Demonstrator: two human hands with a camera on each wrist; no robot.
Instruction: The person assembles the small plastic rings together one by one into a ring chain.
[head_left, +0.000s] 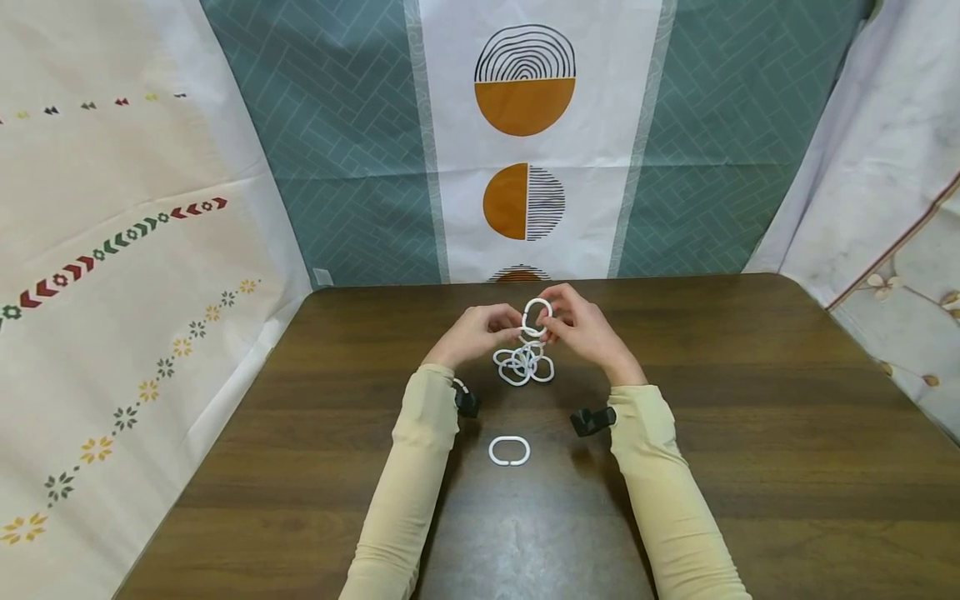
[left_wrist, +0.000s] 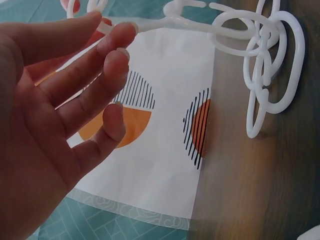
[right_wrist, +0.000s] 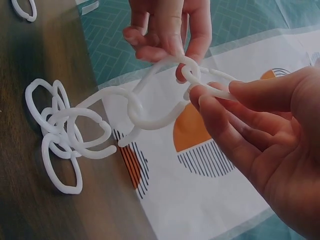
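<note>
White plastic link heap (head_left: 519, 363). Above it: left hand (head_left: 480, 332) pinching a gapped oval link (right_wrist: 150, 124); right hand (head_left: 583, 331) pinching the end link (head_left: 537, 301), presumably raised for clearance. Nearer the wearer than the heap: loose link (head_left: 509, 438).

Left hand (head_left: 477, 332), right hand (head_left: 582, 327) — both pinching, raised

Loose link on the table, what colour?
White; the loose link shows best, whole, in the head view.
</note>
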